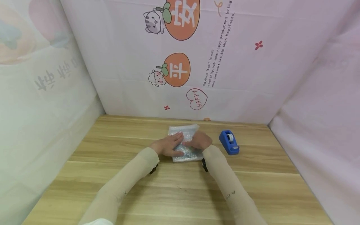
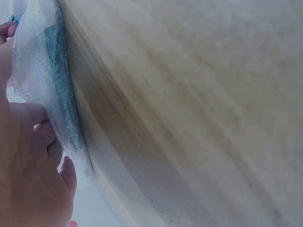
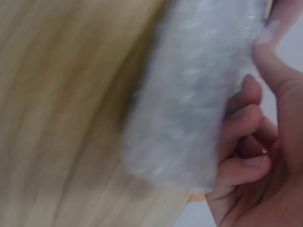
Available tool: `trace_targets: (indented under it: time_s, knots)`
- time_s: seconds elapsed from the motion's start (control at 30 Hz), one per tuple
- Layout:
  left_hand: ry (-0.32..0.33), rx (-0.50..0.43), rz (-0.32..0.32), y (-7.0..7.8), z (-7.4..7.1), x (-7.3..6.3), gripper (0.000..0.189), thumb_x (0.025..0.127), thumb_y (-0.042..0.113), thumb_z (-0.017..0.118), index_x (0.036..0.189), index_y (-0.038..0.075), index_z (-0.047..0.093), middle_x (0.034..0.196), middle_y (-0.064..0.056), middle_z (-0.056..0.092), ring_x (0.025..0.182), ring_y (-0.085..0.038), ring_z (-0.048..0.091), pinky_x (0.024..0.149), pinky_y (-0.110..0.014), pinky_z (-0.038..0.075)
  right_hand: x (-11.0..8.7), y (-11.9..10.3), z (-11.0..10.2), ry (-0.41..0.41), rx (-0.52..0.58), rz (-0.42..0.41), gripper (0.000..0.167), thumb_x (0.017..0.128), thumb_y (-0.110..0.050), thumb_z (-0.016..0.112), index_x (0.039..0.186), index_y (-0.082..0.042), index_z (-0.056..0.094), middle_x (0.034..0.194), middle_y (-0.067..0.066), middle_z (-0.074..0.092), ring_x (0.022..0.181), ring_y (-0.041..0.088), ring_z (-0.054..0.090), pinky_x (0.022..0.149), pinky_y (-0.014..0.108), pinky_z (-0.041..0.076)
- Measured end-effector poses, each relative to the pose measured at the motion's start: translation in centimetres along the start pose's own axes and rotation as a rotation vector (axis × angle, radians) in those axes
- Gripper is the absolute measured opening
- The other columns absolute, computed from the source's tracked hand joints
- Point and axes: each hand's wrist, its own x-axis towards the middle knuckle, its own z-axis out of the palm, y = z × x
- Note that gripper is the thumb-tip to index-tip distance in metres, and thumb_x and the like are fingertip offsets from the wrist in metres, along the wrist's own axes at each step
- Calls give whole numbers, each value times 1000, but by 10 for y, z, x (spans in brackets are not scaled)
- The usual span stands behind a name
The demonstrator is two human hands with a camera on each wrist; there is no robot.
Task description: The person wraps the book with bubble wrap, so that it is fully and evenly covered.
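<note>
A flat packet in clear bubble wrap (image 1: 187,134) lies on the table, with something bluish showing through the plastic. My left hand (image 1: 168,145) rests on its left part, fingers spread and mostly straight; in the left wrist view that hand (image 2: 33,165) lies against the wrap (image 2: 38,61). On the right part of the packet is my right hand (image 1: 201,140), one digit pointing left across the top. The right wrist view shows that hand (image 3: 279,175) with several fingers curled beside the wrap (image 3: 184,104) and the thumb touching its upper edge. Whether it pinches the wrap is unclear.
A blue tape dispenser (image 1: 229,142) with a roll of tape stands right of the packet. The wood-grain table (image 1: 174,193) ends at a white printed cloth (image 1: 236,93) behind, and pale cloth hangs on both sides.
</note>
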Motion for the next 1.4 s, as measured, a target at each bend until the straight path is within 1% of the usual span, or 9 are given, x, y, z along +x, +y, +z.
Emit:
trace_targets:
  time_s: [0.17, 0.3, 0.43, 0.63, 0.8, 1.03, 1.17, 1.3, 1.4]
  knots:
    - [4, 19, 3, -1, 2, 1, 90, 107, 59, 48, 169, 4, 14, 180, -13, 5, 168, -31, 7, 137, -48, 15, 3, 6, 5, 34, -4, -55, 69, 81, -72, 79, 54, -19, 44, 52, -7, 40, 51, 8, 38, 47, 24, 30]
    - [11, 38, 3, -2, 3, 1, 90, 106, 60, 46, 169, 4, 14, 180, -12, 5, 168, -31, 8, 137, -48, 16, 0, 7, 4, 25, -4, -86, 68, 79, -70, 82, 52, -19, 45, 50, -8, 39, 49, 8, 37, 46, 24, 29]
    - [4, 27, 1, -2, 3, 1, 91, 106, 60, 47, 169, 4, 13, 180, -12, 5, 168, -31, 7, 137, -48, 15, -2, 8, 3, -1, 5, -103, 64, 78, -67, 85, 55, -18, 51, 52, -7, 43, 51, 9, 40, 47, 25, 31]
    - [6, 12, -5, -1, 2, 0, 91, 106, 59, 48, 169, 4, 14, 180, -13, 6, 168, -30, 8, 137, -49, 16, -1, 15, 3, -21, -23, -172, 55, 77, -66, 86, 65, -18, 63, 60, -7, 57, 58, 10, 50, 51, 26, 39]
    - [18, 9, -7, 0, 2, 0, 91, 106, 60, 48, 169, 4, 15, 180, -13, 7, 168, -30, 9, 136, -49, 18, -2, 19, 3, -57, -42, -244, 51, 75, -63, 89, 72, -18, 66, 68, -6, 66, 63, 10, 57, 55, 26, 44]
    - [10, 18, -1, 0, 3, 2, 91, 106, 60, 48, 169, 4, 14, 180, -13, 7, 168, -30, 8, 137, -48, 17, -12, 23, -1, -118, -23, -332, 48, 76, -53, 93, 83, -15, 64, 80, -2, 66, 71, 13, 58, 62, 25, 46]
    - [4, 14, 5, 1, 4, 2, 92, 106, 60, 48, 169, 4, 13, 180, -13, 6, 168, -30, 8, 137, -48, 16, -21, 27, -7, -191, -31, -395, 50, 72, -48, 97, 91, -16, 63, 88, 0, 64, 77, 14, 57, 67, 26, 48]
    - [13, 16, 1, 1, 4, 1, 92, 106, 60, 49, 169, 4, 14, 180, -13, 6, 168, -30, 9, 136, -49, 17, -29, 36, -17, -280, 50, -458, 49, 74, -43, 97, 100, -15, 67, 96, 2, 65, 85, 14, 58, 75, 29, 52]
    - [20, 23, -6, 1, 3, 0, 92, 106, 61, 49, 169, 5, 14, 180, -12, 6, 168, -29, 9, 136, -48, 17, -35, 45, -26, -284, 134, -496, 44, 81, -41, 93, 107, -14, 70, 103, 3, 70, 92, 13, 63, 83, 30, 56]
